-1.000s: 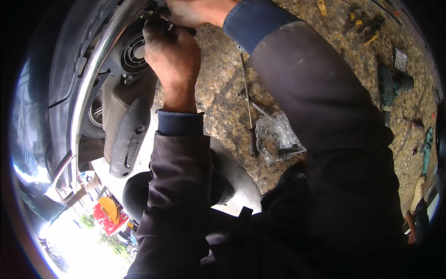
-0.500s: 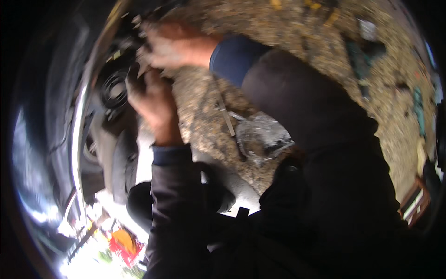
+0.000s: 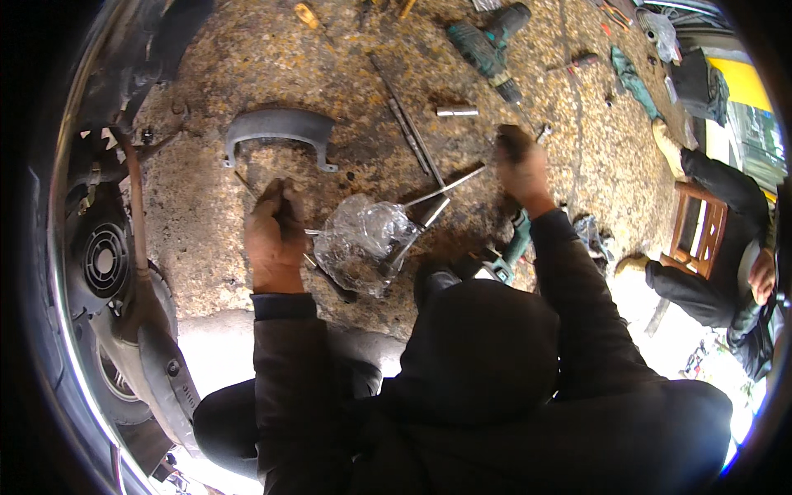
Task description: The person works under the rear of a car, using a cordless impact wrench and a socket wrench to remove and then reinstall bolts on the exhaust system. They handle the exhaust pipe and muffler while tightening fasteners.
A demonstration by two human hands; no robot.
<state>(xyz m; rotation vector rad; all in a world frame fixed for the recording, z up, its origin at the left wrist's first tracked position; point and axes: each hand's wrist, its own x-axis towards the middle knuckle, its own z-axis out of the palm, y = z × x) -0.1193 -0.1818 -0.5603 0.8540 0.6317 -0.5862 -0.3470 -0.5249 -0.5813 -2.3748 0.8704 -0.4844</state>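
Note:
My left hand (image 3: 278, 231) is over the gravelly ground with its fingers curled closed; what they hold, if anything, is hidden. Beside it lies a crumpled clear plastic bag (image 3: 363, 239), with metal rods around and under it. Farther up sits a grey curved plastic cover (image 3: 279, 130) with a mounting tab at each end. My right hand (image 3: 524, 172) is closed with darkened fingertips pointing away from me. The end of a small spanner (image 3: 544, 132) shows close to its fingers; I cannot tell whether the two touch. A cordless drill (image 3: 481, 56) lies beyond it.
A scooter's underside with a round fan cover (image 3: 106, 260) and exhaust (image 3: 161, 371) stands at left. A metal socket (image 3: 456, 111), a screwdriver (image 3: 584, 60) and a green power tool (image 3: 499, 264) lie about. At right, another person sits by a wooden chair (image 3: 697, 227).
My hands have come away from the scooter's engine area. Both moved right, the right one much farther, and they are now apart. The view has swung right, bringing in the other person.

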